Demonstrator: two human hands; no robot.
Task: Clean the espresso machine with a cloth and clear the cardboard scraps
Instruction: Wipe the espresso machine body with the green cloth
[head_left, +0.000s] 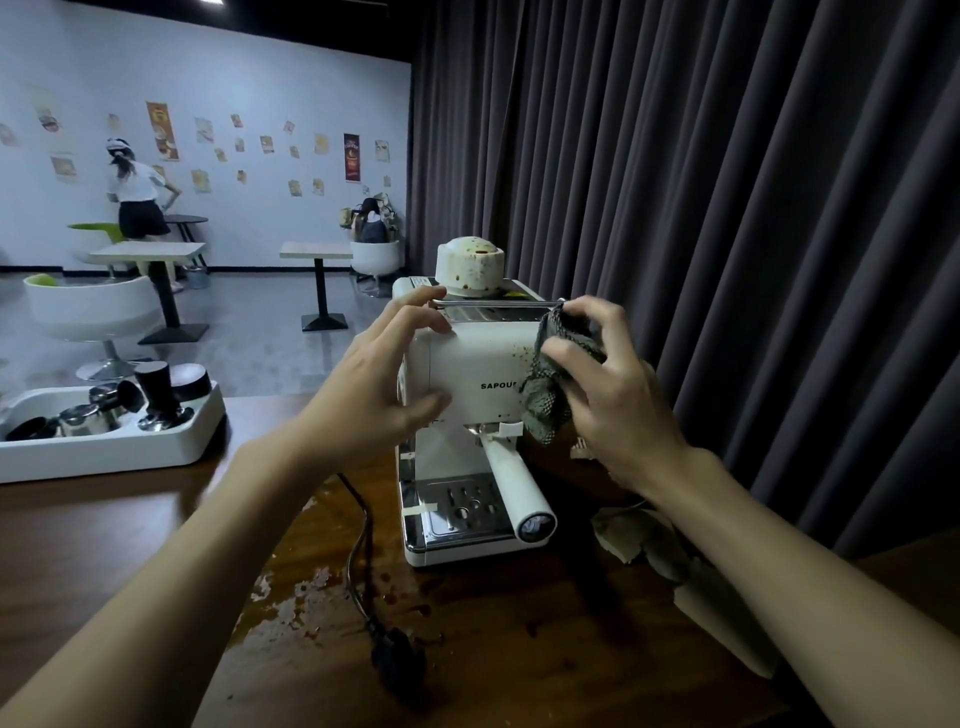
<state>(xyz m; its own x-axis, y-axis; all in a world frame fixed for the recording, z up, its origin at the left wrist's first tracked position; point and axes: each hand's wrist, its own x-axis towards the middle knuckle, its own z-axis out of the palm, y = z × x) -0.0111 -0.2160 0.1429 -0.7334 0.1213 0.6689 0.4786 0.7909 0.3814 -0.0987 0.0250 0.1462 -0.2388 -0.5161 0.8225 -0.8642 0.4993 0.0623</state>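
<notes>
The left hand (384, 384) braces the espresso machine (467, 364), grip spread flat, likely so it won't slide on the counter (130, 545) — the right hand (618, 400) pinches the cloth (545, 389) against the speckled front corner. Just right of its base lie the cardboard scraps (639, 540).

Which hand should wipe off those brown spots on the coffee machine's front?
The right hand: it grips the cloth right beside the spots on the espresso machine. The left hand holds no cloth and rests on the machine's left corner.
</notes>
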